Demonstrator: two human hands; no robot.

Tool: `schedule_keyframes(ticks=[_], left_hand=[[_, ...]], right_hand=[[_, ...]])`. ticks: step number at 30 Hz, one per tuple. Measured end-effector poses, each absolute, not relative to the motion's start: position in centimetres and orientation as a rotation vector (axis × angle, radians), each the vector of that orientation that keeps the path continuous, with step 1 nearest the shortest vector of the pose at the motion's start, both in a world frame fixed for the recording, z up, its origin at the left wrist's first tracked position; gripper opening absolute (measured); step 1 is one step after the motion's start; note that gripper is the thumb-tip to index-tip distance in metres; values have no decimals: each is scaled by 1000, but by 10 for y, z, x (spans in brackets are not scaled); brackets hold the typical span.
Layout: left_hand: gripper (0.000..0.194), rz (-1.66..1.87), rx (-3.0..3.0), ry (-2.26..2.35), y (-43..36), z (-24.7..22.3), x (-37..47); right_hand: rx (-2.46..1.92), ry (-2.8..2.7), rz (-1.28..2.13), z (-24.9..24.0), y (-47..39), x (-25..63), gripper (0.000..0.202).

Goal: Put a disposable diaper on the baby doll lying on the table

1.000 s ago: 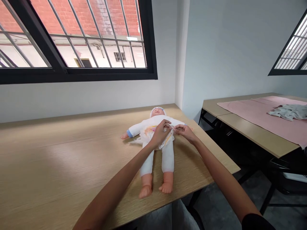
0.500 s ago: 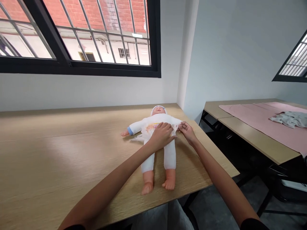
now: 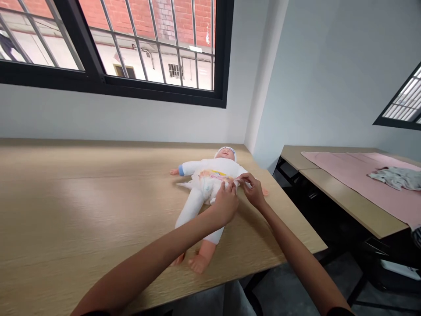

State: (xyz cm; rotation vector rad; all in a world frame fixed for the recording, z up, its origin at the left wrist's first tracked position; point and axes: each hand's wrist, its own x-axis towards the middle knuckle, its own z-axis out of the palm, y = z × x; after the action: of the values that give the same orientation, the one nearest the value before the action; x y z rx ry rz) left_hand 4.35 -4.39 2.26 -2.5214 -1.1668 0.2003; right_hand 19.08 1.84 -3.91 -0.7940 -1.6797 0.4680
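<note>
A baby doll (image 3: 205, 188) in white clothes lies on its back on the wooden table (image 3: 82, 197), head toward the wall, legs slanting toward the table's front edge. A white diaper (image 3: 210, 181) with a colourful print wraps its waist. My left hand (image 3: 226, 202) rests on the doll's hip and pinches the diaper's right side. My right hand (image 3: 251, 188) meets it there, fingertips closed on the same diaper edge beside the doll's waist.
A second table (image 3: 345, 193) stands to the right with a pink cloth (image 3: 362, 173) and a crumpled grey garment (image 3: 396, 177) on it. A dark gap with floor separates the tables. A barred window (image 3: 131, 44) fills the wall behind.
The doll's legs have swung to the left, so it now lies slanted. Both hands have shifted to the diaper's right side at the hip. The camera has turned slightly.
</note>
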Motion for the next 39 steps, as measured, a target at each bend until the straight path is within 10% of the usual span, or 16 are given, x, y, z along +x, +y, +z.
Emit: schedule_keyframes(ticks=[23, 33, 39], left_hand=[[39, -93, -2341, -1340, -56, 13, 57], [82, -121, -2555, -1405, -32, 31, 20], [46, -145, -2657, -1244, -19, 38, 7]], right_hand=[[-891, -1626, 788, -30, 48, 160, 18], [-953, -1510, 506, -41, 44, 166, 26], [-998, -1268, 526, -49, 42, 170, 27]])
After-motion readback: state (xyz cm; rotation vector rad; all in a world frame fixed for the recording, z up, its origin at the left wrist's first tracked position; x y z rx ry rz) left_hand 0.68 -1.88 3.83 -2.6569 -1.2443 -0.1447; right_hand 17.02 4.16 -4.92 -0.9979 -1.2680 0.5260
